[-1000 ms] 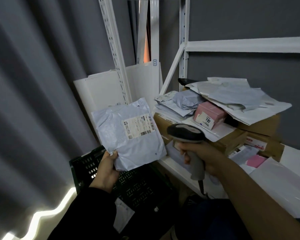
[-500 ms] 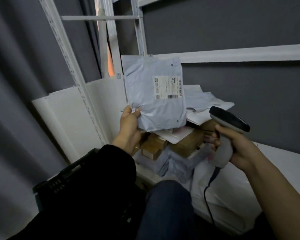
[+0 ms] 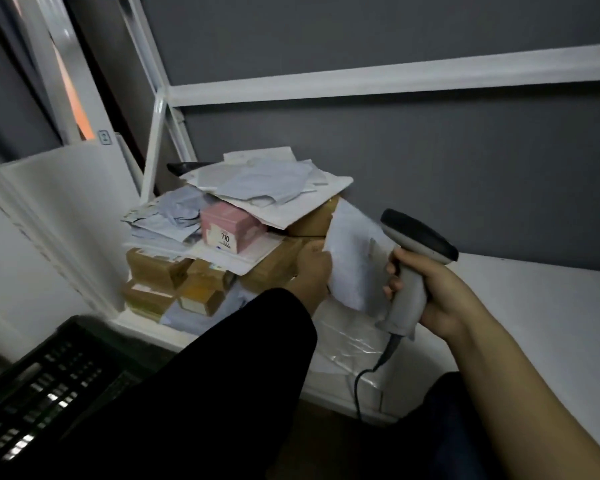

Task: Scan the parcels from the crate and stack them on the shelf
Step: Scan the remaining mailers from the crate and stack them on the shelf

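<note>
The left grip (image 3: 312, 271) pinches a grey mailer bag (image 3: 350, 261), not stacked yet. The right grip (image 3: 430, 292) holds the scanner (image 3: 416, 233). A big parcel pile (image 3: 257, 183) sits to their left.

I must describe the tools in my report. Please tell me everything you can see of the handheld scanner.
The scanner is pistol-shaped: a dark head on a light grey, plastic-looking handle, with a dark cable hanging from its base. The right hand holds it upright by the handle, fingers curled round it, above the white shelf board. A blurred grey parcel is just left of it; whether they touch cannot be told.
</note>
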